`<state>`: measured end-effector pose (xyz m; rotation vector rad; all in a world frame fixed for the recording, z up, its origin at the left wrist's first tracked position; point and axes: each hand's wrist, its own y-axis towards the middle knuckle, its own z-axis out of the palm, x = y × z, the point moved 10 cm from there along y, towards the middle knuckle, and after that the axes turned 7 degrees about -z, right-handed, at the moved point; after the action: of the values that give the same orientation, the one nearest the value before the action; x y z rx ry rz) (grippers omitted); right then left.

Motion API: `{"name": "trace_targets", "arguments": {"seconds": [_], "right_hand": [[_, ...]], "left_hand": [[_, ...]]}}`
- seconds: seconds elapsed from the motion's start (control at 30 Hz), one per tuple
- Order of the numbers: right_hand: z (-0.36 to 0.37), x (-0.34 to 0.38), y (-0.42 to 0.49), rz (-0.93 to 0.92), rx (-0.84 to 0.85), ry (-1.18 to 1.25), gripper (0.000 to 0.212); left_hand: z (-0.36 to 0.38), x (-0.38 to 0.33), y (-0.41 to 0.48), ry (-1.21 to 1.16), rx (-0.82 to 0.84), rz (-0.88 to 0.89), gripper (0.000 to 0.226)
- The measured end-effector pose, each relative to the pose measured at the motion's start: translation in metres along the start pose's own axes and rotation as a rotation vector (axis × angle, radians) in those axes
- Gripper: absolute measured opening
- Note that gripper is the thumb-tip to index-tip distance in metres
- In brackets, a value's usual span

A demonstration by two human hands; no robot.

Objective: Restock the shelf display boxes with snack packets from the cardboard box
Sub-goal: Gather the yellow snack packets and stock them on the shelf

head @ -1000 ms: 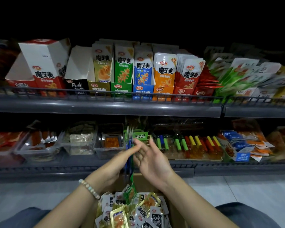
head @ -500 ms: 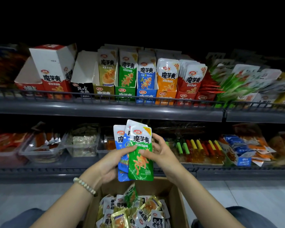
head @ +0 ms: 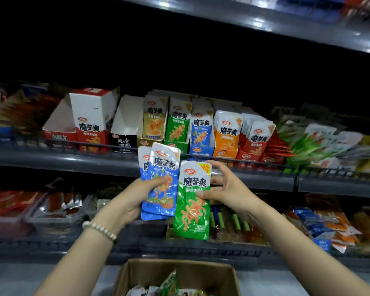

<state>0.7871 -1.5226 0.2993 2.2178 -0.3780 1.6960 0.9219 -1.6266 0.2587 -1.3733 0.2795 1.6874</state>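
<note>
My left hand (head: pixel 137 195) grips a small stack of blue snack packets (head: pixel 161 180), held upright in front of the middle shelf. My right hand (head: pixel 226 186) holds one green snack packet (head: pixel 192 201) by its right edge, just right of the blue ones. On the shelf behind stand display boxes: a green display box (head: pixel 176 127), a blue display box (head: pixel 201 133), a gold one (head: pixel 153 122), an orange one (head: pixel 225 133). The cardboard box (head: pixel 179 272) sits at the bottom with loose packets inside.
An open black display box (head: pixel 124 133) and red display boxes (head: pixel 90 124) stand left on the shelf behind a wire rail (head: pixel 73 144). A lower shelf (head: pixel 51 212) holds plastic trays of snacks. Loose packets pile at the right (head: pixel 308 144). Another shelf (head: pixel 265 20) hangs above.
The view has tilted up toward the shelf. The green packet has been pulled off the stack into my right hand, and both hands have risen with the packets.
</note>
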Motion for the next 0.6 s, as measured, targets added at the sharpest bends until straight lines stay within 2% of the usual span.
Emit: {"name": "trace_targets", "arguments": {"seconds": [0.13, 0.2, 0.27, 0.4, 0.5, 0.6], "right_hand": [[-0.021, 0.041, 0.031, -0.110, -0.089, -0.048, 0.075], [-0.032, 0.064, 0.052, -0.174, -0.133, -0.086, 0.078], [-0.040, 0.085, 0.076, -0.253, -0.180, -0.167, 0.077], [-0.056, 0.116, 0.129, -0.398, -0.334, -0.187, 0.072], [-0.064, 0.121, 0.172, -0.421, -0.414, -0.304, 0.053], [-0.056, 0.117, 0.200, -0.437, -0.390, -0.467, 0.044]], "left_hand": [[-0.010, -0.036, 0.012, -0.032, 0.036, 0.073, 0.020], [-0.023, -0.045, 0.017, -0.059, -0.017, 0.109, 0.019], [-0.036, -0.049, 0.024, -0.061, -0.060, 0.125, 0.028], [-0.049, -0.056, 0.036, -0.012, -0.121, 0.166, 0.013], [-0.054, -0.062, 0.043, 0.006, -0.168, 0.200, 0.012], [-0.055, -0.068, 0.047, -0.002, -0.192, 0.241, 0.010]]}}
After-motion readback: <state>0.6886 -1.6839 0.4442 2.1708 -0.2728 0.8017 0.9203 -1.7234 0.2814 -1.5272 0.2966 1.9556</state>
